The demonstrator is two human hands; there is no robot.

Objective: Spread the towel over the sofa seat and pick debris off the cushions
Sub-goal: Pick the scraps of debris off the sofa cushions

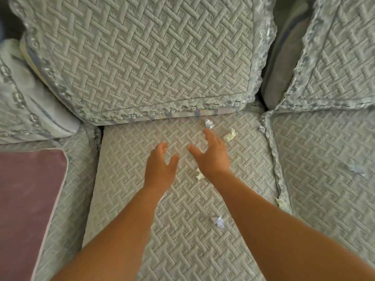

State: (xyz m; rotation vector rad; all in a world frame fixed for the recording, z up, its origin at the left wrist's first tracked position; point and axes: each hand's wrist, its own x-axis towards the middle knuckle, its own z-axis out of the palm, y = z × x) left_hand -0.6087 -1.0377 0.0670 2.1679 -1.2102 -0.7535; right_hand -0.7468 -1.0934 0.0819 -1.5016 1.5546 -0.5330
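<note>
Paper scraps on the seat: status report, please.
Left hand open, right hand open, both empty. Paper scraps on seat cushion, none picked. Nothing blocking.

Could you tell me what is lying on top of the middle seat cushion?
Crumpled paper scraps lie scattered on the middle seat cushion; whatever the forearms cover stays hidden.

Count, head view:
- Crumpled paper scraps: six — first [209, 124], second [230, 135], third [199, 174], fourth [218, 221], fifth [281, 202], sixth [356, 169].
- Seat cushions: three — [125, 179], [328, 199], [77, 159].
- Back cushions: two — [142, 57], [341, 57].
- Purple towel [26, 199]: one.
- Hands: two — left hand [161, 169], right hand [212, 154].
</note>
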